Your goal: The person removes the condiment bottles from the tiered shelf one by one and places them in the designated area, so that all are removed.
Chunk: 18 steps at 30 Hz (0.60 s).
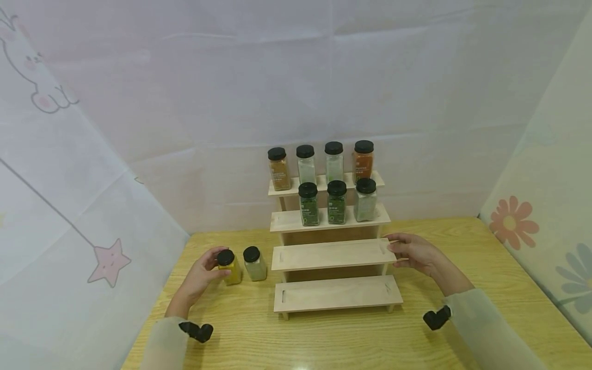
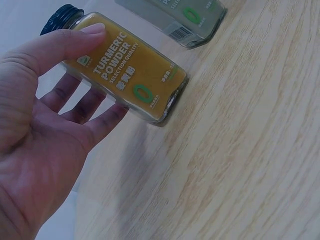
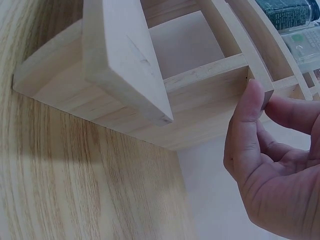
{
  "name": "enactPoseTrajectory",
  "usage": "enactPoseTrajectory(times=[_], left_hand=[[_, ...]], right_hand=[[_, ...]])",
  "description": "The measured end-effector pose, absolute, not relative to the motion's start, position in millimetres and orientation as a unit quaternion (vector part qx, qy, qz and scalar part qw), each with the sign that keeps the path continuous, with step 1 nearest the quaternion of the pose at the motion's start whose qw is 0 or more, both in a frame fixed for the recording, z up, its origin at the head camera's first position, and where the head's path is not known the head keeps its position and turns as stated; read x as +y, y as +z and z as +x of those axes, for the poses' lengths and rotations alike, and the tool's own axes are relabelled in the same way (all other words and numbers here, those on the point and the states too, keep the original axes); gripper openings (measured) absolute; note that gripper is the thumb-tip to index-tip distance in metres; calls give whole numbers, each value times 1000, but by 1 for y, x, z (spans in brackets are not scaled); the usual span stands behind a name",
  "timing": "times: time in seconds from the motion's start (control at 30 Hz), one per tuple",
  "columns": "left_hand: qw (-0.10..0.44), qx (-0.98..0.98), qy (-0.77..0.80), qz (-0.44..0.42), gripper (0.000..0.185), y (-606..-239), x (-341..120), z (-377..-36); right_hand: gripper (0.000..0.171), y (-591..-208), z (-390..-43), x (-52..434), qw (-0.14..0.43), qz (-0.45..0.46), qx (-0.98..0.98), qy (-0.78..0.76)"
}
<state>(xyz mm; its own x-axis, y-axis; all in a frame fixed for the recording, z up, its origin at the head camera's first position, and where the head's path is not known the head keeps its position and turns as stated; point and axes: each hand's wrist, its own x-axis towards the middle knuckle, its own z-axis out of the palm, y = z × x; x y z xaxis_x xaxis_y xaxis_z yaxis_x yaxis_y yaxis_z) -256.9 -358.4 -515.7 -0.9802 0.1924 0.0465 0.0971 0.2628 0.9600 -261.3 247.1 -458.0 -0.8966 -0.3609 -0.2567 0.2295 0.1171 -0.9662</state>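
My left hand (image 1: 216, 265) grips a yellow turmeric powder jar (image 1: 230, 267) with a black lid, which stands on the wooden table left of the rack. In the left wrist view the thumb lies across the jar (image 2: 127, 70) near its lid and the fingers sit behind it. A second jar (image 1: 255, 263) with pale contents stands just to its right, also seen in the left wrist view (image 2: 192, 20). My right hand (image 1: 396, 248) pinches the right end of the third step of the stepped wooden rack (image 1: 333, 254). Thumb and fingers meet at that step's corner (image 3: 260, 95).
The rack's top step holds several black-lidded spice jars (image 1: 319, 162), and the second step holds three (image 1: 336, 202). The two lower steps (image 1: 335, 294) carry nothing. White sheets enclose the table (image 1: 324, 339) at the back and both sides.
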Motion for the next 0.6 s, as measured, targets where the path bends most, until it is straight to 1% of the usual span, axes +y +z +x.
enactPoseTrajectory(times=[0.4,0.6], left_hand=[[57,790,603,100,74,-517,-361,-257],[56,809,571,126,73,-498,-359,-257]], right_hand=[[65,-456,-260,247,226,-51,711,-663],[65,-456,-260,247,224,-50,715,-661]])
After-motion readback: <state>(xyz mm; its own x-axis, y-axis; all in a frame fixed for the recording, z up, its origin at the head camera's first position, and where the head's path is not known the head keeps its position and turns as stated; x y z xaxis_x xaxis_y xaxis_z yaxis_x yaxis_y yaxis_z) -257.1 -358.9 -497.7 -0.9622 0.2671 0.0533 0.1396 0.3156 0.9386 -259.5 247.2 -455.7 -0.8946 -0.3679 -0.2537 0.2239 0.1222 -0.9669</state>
